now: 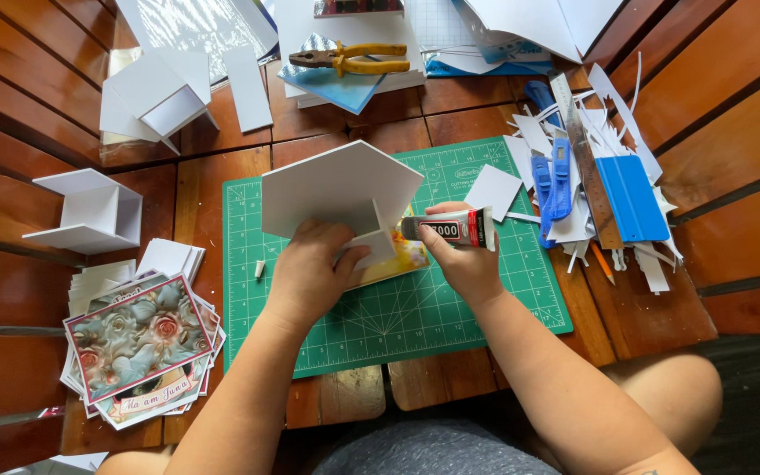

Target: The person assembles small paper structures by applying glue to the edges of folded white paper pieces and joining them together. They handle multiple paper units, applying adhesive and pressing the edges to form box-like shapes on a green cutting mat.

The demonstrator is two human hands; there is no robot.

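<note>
Two bare hands meet over a green cutting mat laid on a table of reddish wooden slats. The left hand has its fingers clamped on a white foam-board piece with a pointed top, held upright above the mat. The right hand has its fingers closed around a glue tube, its nozzle just beside the board's small flap. Right of the mat lie white offcuts, a blue utility knife, a metal ruler and a blue block. Yellow-handled pliers rest on sheets beyond; floral printed cards are stacked at the left, near white foam-board boxes.
</note>
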